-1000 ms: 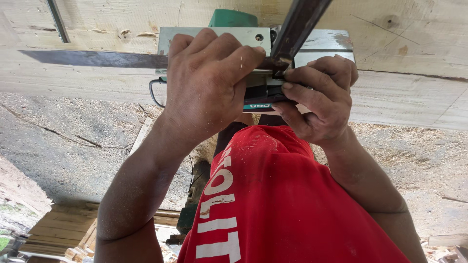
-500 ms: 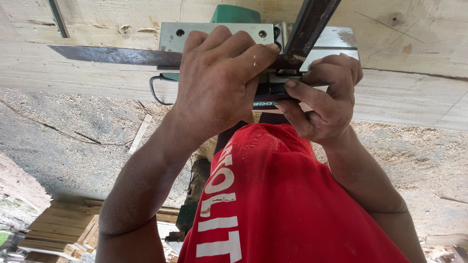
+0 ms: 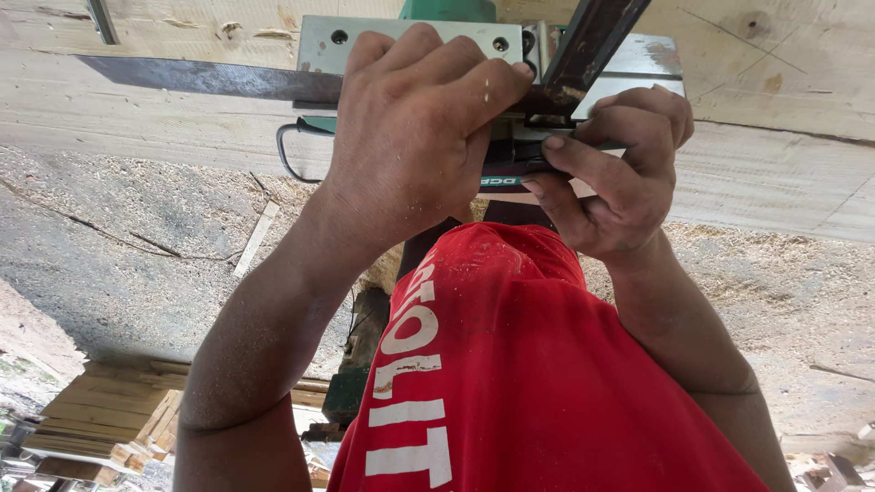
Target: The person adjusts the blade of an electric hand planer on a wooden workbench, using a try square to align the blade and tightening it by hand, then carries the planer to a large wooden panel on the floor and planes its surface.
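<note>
Sawdust-strewn ground and a broad pale timber slab fill the background; a stack of cut boards lies at lower left. The view is steeply tilted, with a red shirt occupying the lower centre.

A power tool with a bright metal base plate and green body sits against the slab. A long dark blade extends from it toward the left. A dark metal bar crosses the plate at upper right.

The left hand is closed over the tool body, fingers curled across the plate's edge. The right hand is partly closed, with thumb and fingertips pinching a small dark part of the tool just beside the bar. What that part is cannot be determined.

Hazards, as a judgement:
- Both hands are close to the blade mounting; a slip of the left hand toward the exposed blade could cause a cut.
- Sawdust on skin and tool may reduce grip.
- Unintended starting of the tool during hand contact would be dangerous.
- The pinched part could drop if released.
</note>
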A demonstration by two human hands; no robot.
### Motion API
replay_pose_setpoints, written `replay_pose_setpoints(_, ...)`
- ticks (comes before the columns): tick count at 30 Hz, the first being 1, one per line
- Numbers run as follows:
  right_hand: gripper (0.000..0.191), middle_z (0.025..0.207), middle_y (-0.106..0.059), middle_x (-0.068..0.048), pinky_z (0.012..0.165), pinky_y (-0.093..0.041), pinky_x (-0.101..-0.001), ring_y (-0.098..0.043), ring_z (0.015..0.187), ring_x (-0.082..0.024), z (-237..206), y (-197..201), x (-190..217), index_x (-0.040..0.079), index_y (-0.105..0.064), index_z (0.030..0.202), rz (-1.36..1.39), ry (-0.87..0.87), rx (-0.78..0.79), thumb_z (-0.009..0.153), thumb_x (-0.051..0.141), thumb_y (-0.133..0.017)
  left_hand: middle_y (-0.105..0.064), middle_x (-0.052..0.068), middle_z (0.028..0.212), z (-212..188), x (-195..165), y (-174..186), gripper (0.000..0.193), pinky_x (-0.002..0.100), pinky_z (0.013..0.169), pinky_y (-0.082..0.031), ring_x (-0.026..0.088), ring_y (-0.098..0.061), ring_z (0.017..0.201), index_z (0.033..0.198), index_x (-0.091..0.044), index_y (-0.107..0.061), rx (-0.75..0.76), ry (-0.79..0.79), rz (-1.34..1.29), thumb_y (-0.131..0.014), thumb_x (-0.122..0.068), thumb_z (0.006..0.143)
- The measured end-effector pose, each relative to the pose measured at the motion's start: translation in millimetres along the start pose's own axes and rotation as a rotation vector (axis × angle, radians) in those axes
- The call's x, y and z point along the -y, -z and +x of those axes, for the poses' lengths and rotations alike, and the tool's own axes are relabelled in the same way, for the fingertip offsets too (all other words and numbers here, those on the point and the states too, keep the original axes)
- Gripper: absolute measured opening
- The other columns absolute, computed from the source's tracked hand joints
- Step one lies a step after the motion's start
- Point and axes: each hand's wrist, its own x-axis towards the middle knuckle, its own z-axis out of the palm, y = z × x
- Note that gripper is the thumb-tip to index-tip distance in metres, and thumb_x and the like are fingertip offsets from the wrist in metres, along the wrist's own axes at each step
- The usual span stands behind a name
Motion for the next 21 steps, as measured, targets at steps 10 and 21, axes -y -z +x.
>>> replay_pose_setpoints(10,0.031,0.099,-0.058,-0.004,0.097,-0.035,-0.0419,-0.054,0.101,-0.025,5,5,-1,0.015,-0.075,0.108,0.003,0.018,0.026,0.09,0.038,-0.082,-0.076,0.008,0.088,44,43,-33,0.011,0.039,0.068,-0.056,0.022,-0.072,0.073,0.105,-0.009,-0.075,-0.023,0.174,-0.075,-0.07,-0.006,0.096)
replay_pose_setpoints(21,0.029,0.098,-0.058,-0.003,0.097,-0.036,-0.0426,-0.053,0.102,-0.026,3,3,-2,0.014,-0.076,0.108,0.025,0.002,0.014,0.093,0.038,-0.084,-0.075,0.009,0.085,38,49,-50,0.012,0.037,0.06,-0.056,0.02,-0.071,0.066,0.108,-0.01,-0.077,0.012,0.177,-0.045,-0.068,-0.007,0.099)
